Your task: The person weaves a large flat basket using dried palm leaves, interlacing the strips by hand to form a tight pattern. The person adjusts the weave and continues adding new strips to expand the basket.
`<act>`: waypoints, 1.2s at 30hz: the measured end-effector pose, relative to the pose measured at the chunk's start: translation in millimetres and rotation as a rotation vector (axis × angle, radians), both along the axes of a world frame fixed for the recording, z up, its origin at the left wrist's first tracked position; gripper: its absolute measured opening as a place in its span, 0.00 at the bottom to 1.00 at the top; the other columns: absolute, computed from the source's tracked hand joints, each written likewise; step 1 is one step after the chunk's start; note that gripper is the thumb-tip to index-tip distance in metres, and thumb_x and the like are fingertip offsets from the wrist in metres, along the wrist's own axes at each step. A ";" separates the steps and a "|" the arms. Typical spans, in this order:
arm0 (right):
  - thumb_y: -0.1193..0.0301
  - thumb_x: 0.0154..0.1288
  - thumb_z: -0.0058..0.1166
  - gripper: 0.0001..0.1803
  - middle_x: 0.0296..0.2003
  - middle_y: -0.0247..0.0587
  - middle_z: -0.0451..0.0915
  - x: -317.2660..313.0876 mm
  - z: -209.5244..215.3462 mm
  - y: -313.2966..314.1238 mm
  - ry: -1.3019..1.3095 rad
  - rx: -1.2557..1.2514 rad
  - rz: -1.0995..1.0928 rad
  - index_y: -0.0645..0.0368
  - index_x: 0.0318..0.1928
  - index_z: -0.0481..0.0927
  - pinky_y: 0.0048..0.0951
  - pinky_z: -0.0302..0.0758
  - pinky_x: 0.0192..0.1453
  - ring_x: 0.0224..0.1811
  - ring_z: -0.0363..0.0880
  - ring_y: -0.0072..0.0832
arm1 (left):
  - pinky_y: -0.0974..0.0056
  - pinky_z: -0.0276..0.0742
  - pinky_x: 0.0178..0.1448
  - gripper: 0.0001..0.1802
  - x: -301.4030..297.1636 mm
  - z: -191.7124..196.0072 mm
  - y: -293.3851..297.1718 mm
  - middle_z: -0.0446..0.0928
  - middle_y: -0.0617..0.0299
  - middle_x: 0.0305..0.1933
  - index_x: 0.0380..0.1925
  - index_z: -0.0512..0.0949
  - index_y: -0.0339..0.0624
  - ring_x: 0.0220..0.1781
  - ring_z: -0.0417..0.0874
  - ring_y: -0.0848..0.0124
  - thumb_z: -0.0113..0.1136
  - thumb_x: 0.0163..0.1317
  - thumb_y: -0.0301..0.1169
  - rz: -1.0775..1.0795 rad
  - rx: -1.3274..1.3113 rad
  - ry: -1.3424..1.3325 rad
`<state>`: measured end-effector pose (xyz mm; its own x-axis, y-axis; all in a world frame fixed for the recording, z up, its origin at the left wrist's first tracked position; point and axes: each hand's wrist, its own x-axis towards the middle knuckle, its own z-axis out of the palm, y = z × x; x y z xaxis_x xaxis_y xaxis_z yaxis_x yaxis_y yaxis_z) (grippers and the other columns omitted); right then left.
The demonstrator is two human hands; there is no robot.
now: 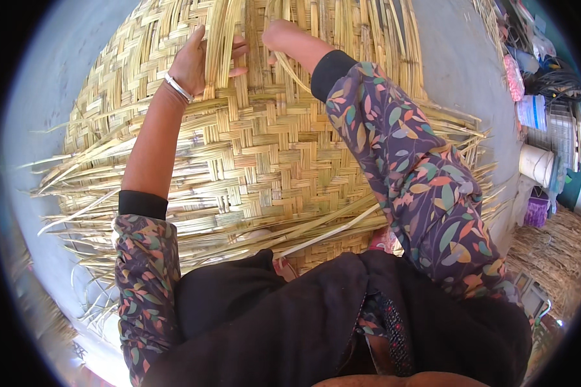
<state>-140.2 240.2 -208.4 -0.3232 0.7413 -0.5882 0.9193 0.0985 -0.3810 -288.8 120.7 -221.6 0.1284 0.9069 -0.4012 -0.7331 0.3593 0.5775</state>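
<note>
Head view: a person bends over a large woven mat [252, 155] of pale split strips, spread flat on a grey floor [465, 71].
Left hand [197, 61]: closed around a bundle of loose upright strips [223, 39], likely to keep them lifted clear of the weave; a metal bangle [177, 87] sits at the wrist.
Right hand [279, 33]: fingers tucked in among neighbouring strips; the grip cannot be told.
Hands: near each other at the mat's far edge.
Mat edges: unwoven strip ends [77, 206] fan outward.
Right side: clutter [542, 129] beside the floor.

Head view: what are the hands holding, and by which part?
Left hand grips a bundle of loose bamboo strips mid-length, where they leave the woven mat. Right hand is pushed among neighbouring strips; its grip cannot be told.
</note>
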 end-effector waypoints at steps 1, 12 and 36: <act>0.70 0.62 0.44 0.16 0.29 0.45 0.82 4.8 -19.7 9.6 0.072 0.003 0.005 0.68 0.43 0.77 0.35 0.76 0.36 0.29 0.82 0.31 | 0.43 0.76 0.56 0.35 -1.1 -4.5 2.3 0.68 0.41 0.58 0.57 0.64 0.28 0.62 0.70 0.53 0.28 0.70 0.52 0.003 -0.032 0.016; 0.68 0.59 0.52 0.11 0.31 0.47 0.80 36.9 -85.3 49.8 0.222 0.162 0.512 0.62 0.35 0.81 0.33 0.79 0.35 0.33 0.80 0.37 | 0.44 0.82 0.45 0.21 -15.7 -15.0 26.3 0.73 0.52 0.48 0.49 0.70 0.38 0.48 0.79 0.60 0.47 0.66 0.44 -0.295 -0.185 0.221; 0.79 0.67 0.32 0.31 0.50 0.58 0.74 68.1 -12.9 -17.0 0.727 -0.266 -0.314 0.65 0.69 0.43 0.30 0.79 0.45 0.45 0.80 0.39 | 0.65 0.76 0.43 0.45 18.8 -26.0 59.9 0.72 0.57 0.56 0.62 0.65 0.51 0.49 0.77 0.70 0.64 0.47 0.61 -0.524 -0.146 0.974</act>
